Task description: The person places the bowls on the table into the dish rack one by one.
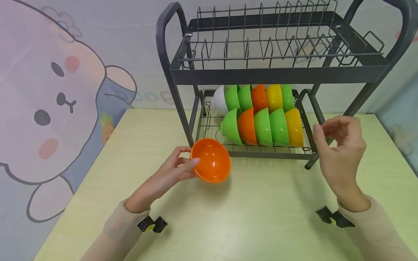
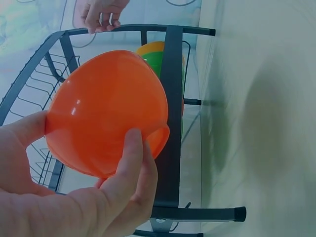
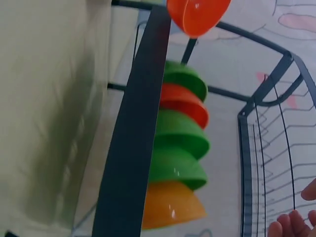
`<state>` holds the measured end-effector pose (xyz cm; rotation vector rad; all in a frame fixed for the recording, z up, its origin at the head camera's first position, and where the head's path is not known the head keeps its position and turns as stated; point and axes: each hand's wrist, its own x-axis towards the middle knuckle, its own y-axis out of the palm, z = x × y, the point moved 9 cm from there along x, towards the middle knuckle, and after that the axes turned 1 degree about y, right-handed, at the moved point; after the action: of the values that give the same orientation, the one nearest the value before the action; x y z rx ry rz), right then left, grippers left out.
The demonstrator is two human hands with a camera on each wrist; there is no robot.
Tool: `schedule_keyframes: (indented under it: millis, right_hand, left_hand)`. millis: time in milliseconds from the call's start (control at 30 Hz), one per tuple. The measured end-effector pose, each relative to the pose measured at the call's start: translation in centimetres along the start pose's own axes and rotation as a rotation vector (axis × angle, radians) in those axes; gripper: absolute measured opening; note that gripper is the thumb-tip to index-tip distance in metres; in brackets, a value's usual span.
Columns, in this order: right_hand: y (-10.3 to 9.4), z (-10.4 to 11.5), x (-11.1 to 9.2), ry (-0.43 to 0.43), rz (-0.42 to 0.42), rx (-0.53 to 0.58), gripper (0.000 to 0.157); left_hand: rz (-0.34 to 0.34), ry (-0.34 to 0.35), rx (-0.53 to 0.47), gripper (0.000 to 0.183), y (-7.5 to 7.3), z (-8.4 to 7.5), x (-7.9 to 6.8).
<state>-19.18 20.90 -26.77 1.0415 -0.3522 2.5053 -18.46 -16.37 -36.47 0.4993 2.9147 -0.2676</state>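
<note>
My left hand (image 1: 176, 166) grips an orange bowl (image 1: 212, 161) by its left rim, thumb on the inner side. The bowl is held in the air in front of the rack's lower left corner, its hollow facing me. In the left wrist view the fingers press on the bowl's outer wall (image 2: 108, 108). My right hand (image 1: 343, 156) is raised near the rack's right leg, fingers bent and holding nothing. On the lower shelf, two rows of bowls stand on edge, nested: a front row with a yellow bowl (image 1: 294, 127) at its right end, and a back row starting with a white bowl (image 1: 220, 100).
A dark two-tier dish rack (image 1: 281, 75) stands at the back of the pale table (image 1: 228, 224). Its upper shelf has wire dividers (image 1: 267, 49). A cloth backdrop (image 1: 143, 54) with a cartoon animal hangs behind and to the left.
</note>
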Motion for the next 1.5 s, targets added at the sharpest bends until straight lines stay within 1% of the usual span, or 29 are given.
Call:
schedule_keyframes:
  millis: [100,200,267,367,433,467,600,700,800,967,1067,1133,1200,1333,1400,1500]
  right_hand:
    - [-1.5,0.3,0.7,-0.053,-0.141,0.046,0.024]
    - [-2.7,0.2,1.2,-0.064,-0.262,0.053,0.016]
    - [-3.4,-0.1,1.5,-0.049,-0.306,0.013,0.016]
    - [-4.1,-0.9,1.9,-0.023,-0.328,-0.05,0.024]
    - [-4.3,-1.5,2.3,-0.007,-0.317,-0.066,0.032]
    - [-4.3,-1.9,2.5,0.003,-0.31,-0.047,0.034]
    - [-4.0,-3.0,3.2,0.049,-0.255,0.077,0.04]
    - [-3.3,-3.6,3.6,0.082,-0.208,0.158,0.041]
    - [-2.7,-4.1,3.7,0.104,-0.174,0.244,0.038]
    - [-2.0,-4.8,3.7,0.096,-0.135,0.429,0.028]
    - [-1.7,-5.1,3.7,0.097,-0.114,0.493,0.022]
    - [-1.5,-5.4,3.6,0.102,-0.105,0.521,0.016]
    - [-1.3,-5.5,3.5,0.104,-0.099,0.52,0.012]
    - [-1.0,-5.6,3.5,0.09,-0.09,0.515,0.016]
    - [-0.9,-5.6,3.6,0.084,-0.092,0.514,0.017]
    - [-0.6,-5.7,3.6,0.09,-0.1,0.538,0.019]
  left_hand:
    - [-0.016,0.008,0.006,0.058,0.0,-0.2,0.0]
    - [-0.034,0.017,0.034,0.058,0.0,-0.4,0.0]
    - [-0.045,0.03,0.063,0.058,0.1,-0.7,0.1]
    - [-0.061,0.055,0.112,0.057,0.2,-1.1,0.1]
    - [-0.073,0.068,0.14,0.057,0.2,-1.4,0.2]
    - [-0.08,0.075,0.152,0.057,0.2,-1.5,0.2]
    - [-0.116,0.084,0.185,0.059,0.1,-1.7,0.3]
    - [-0.15,0.088,0.224,0.061,0.0,-2.0,0.2]
    - [-0.189,0.097,0.273,0.063,-0.1,-2.3,0.2]
    - [-0.238,0.125,0.329,0.066,-0.1,-3.1,0.2]
    - [-0.267,0.143,0.35,0.068,0.0,-3.5,0.3]
    - [-0.29,0.154,0.369,0.071,0.0,-3.7,0.3]
    - [-0.31,0.167,0.379,0.074,0.1,-4.0,0.3]
    - [-0.349,0.198,0.414,0.08,0.4,-4.8,0.4]
    - [-0.371,0.214,0.454,0.082,0.6,-5.3,0.4]
    - [-0.41,0.234,0.541,0.084,0.9,-5.8,0.5]
